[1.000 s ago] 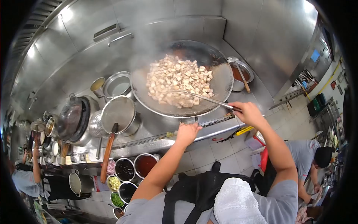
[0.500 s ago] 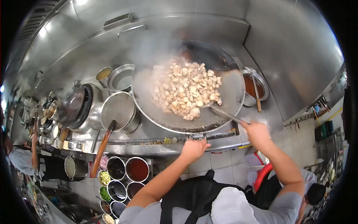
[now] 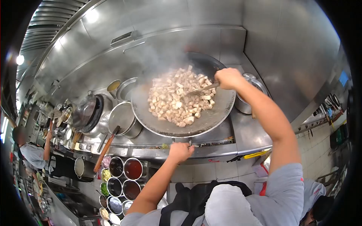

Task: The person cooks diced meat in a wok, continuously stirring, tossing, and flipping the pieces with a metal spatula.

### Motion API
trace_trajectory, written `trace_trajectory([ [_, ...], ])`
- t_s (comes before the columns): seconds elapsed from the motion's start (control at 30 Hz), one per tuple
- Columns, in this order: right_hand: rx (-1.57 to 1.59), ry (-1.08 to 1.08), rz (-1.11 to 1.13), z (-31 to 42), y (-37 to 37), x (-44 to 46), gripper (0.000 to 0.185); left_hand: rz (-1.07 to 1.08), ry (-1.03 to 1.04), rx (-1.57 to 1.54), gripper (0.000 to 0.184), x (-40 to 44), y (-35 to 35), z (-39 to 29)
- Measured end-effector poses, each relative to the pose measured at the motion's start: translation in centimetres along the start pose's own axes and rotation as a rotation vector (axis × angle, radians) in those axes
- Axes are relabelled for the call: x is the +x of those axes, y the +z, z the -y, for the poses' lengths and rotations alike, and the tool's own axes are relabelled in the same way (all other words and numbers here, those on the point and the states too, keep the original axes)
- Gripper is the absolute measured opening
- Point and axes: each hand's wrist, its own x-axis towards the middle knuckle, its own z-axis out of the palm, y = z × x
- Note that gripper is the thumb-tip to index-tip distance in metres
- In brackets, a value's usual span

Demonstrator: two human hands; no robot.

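A large round wok (image 3: 218, 113) full of pale, diced meat-like chunks (image 3: 169, 100) sits on the stove, with steam rising from its left and back. My left hand (image 3: 181, 152) is closed at the wok's near rim, around its handle (image 3: 182, 139). Above the right side of the wok, my right hand (image 3: 229, 78) is wrapped around the handle of a long metal wok spatula (image 3: 205, 89). The spatula slants down to the left, its blade partly buried among the chunks.
Right of the wok stands a metal pot (image 3: 244, 106), partly behind my forearm. A strainer over a pot (image 3: 121, 116) and a wooden-handled tool (image 3: 106, 150) are left. Sauce containers (image 3: 133, 168) stand below. Another person (image 3: 34, 152) is far left; someone else is lower right.
My right hand has moved from the near right rim up and away, carrying the spatula across the chunks. The wok's near rim is lifted or shifted slightly, with my left hand still at it.
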Motion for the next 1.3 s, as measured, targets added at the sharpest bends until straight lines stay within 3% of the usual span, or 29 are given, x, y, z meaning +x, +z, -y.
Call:
trace_trajectory([
  [0.07, 0.169, -0.051, -0.094, -4.5, 0.0, -3.9, 0.020, 0.059, -0.089, 0.019, 0.045, 0.4, 0.5, -0.2],
  [0.17, 0.167, 0.096, -0.061, -8.6, 2.7, -7.9, 0.024, -0.127, -0.027, 0.040, 0.050, 0.8, 2.7, 1.2],
  [0.23, 0.073, 0.178, -0.052, -9.9, 5.4, -8.2, 0.026, -0.148, 0.013, 0.056, 0.052, 1.4, 3.9, 2.5],
  [0.37, 0.200, 0.269, -0.049, -13.7, 6.8, -7.5, 0.028, -0.141, -0.027, 0.101, 0.052, 1.6, 3.8, 3.4],
  [0.5, 0.298, 0.353, -0.002, -17.6, 7.5, -6.3, 0.031, -0.283, 0.031, 0.076, 0.048, 1.7, 5.0, 4.2],
  [0.6, 0.361, 0.395, 0.118, -17.9, 8.5, -2.2, 0.035, -0.282, 0.030, 0.011, 0.046, 1.6, 4.6, 4.6],
  [0.67, 0.307, 0.183, 0.065, -15.9, 12.8, 4.5, 0.040, -0.340, 0.087, -0.015, 0.046, 1.8, 4.4, 5.3],
  [0.73, 0.489, 0.006, 0.077, -16.4, 20.9, 12.3, 0.045, -0.395, 0.140, -0.033, 0.045, 1.8, 4.3, 5.6],
  [0.87, 0.570, -0.006, 0.151, -7.2, 23.3, 19.0, 0.045, -0.388, 0.160, -0.076, 0.044, 1.8, 4.1, 5.8],
  [0.93, 0.553, -0.137, 0.045, -3.7, 23.2, 18.3, 0.041, -0.394, 0.162, -0.059, 0.043, 1.7, 3.6, 5.8],
  [1.1, 0.282, -0.064, 0.014, -0.2, 13.0, 9.2, 0.032, -0.360, 0.171, -0.103, 0.045, 1.7, 3.7, 5.8],
  [1.3, 0.055, 0.066, 0.034, -1.4, 3.8, 0.2, 0.028, -0.361, 0.202, -0.165, 0.047, 1.7, 3.9, 6.4],
])
